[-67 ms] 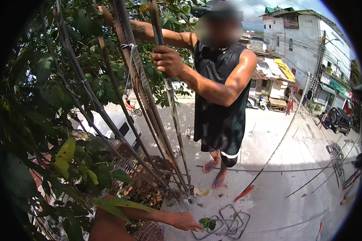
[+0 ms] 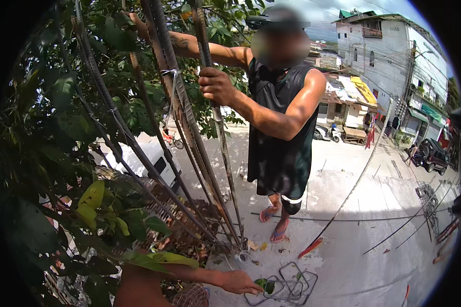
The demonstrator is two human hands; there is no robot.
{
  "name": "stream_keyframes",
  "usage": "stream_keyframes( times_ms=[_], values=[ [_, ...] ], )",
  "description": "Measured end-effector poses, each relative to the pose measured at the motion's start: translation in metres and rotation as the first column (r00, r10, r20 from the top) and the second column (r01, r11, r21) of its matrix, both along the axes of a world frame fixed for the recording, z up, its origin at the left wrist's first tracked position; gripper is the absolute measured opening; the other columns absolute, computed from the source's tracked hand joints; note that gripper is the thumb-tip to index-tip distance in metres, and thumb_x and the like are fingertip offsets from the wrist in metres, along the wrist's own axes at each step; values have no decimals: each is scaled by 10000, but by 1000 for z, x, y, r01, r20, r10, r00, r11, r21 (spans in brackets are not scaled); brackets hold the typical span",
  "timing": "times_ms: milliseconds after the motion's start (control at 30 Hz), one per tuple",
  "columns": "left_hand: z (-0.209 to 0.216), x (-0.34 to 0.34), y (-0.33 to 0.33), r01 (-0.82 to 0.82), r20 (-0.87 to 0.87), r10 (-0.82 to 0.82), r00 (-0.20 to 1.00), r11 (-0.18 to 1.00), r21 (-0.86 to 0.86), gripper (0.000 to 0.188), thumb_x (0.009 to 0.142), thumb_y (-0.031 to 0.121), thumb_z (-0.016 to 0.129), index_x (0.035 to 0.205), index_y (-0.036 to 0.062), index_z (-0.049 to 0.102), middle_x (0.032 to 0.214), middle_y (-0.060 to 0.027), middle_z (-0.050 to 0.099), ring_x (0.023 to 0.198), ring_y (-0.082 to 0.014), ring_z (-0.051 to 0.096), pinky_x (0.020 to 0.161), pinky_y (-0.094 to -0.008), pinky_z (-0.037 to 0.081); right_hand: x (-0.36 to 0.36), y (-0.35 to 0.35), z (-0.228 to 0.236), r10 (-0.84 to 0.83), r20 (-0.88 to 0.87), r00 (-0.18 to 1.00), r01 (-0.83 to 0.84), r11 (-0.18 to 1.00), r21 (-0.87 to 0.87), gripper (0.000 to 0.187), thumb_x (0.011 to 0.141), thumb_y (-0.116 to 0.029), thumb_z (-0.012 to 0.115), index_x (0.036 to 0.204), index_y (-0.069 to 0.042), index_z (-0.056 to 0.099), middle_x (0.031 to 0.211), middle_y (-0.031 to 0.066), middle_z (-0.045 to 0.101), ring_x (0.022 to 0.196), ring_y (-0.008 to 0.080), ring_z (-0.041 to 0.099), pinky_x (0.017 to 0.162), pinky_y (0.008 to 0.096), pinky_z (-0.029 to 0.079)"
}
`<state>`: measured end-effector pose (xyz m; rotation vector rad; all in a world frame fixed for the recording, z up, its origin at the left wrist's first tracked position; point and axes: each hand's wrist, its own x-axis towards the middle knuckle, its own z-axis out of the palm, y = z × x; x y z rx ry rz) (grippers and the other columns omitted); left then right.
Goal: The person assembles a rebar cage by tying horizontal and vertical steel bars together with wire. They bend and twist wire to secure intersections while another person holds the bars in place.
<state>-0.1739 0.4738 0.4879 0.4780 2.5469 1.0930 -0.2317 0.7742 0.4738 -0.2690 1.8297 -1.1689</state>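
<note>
My left forearm bends in from the lower left, and my left hand hangs low with its fingers together, pointing right. What they hold, if anything, I cannot make out. Its fingertips overlap the view of several bent metal rectangles on the concrete, with green leaves beside them. My right hand is out of view. Facing me, a person in a black sleeveless shirt grips an upright ribbed steel bar with one hand; the other arm reaches behind the bars.
Tall rebars, tied with pale wire, lean together at left amid dense leaves. A long bar with an orange-red end lies on the concrete. More bars and a mesh bundle lie at right. A white vehicle stands below.
My left hand has shifted slightly right, covering more of the green leaves. The upper bars and the other person's gripping hand appear slightly lower and farther right.
</note>
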Motion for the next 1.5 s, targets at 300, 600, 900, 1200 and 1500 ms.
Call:
stream_keyframes(
  times_ms=[300,600,900,1200,1500],
  values=[
    [88,-60,150,-620,343,579,739,388,681,206,952,189,528,822,42,592,667,-37,562,628,-107,536,562,-286,439,-8,-8,79,59,236,970,20,948,-318,314,938,-284,566,987,11,665,768,81,639,701,157,590,655,325,472],
    [49,-35,84,-451,509,31,860,514,730,431,984,435,461,828,83,655,668,13,495,628,-116,460,608,-279,380,-23,-20,91,203,44,978,-188,954,-232,326,940,-299,558,972,6,669,733,74,623,655,157,586,612,333,467],
    [140,80,72,-767,656,502,564,23,642,371,1016,395,454,967,59,604,912,-17,562,980,-138,574,892,-355,469,34,-93,96,-146,-333,932,2,918,-397,355,940,-324,556,1012,2,675,688,58,605,599,153,546,541,329,437],
    [119,226,-179,-295,402,914,-48,-398,869,420,1000,396,489,1267,73,479,865,-36,524,732,-157,523,641,-362,490,41,-167,46,152,-380,912,-190,979,-67,346,871,-291,690,785,40,641,554,66,605,524,166,620,519,329,475],
    [101,302,-424,-362,361,919,-160,-395,844,381,980,287,515,1298,79,497,844,-40,557,657,-122,491,554,-315,436,72,-106,54,-97,-469,878,90,995,-37,226,866,-196,672,866,29,645,579,88,577,539,164,558,522,349,442]
  ],
)
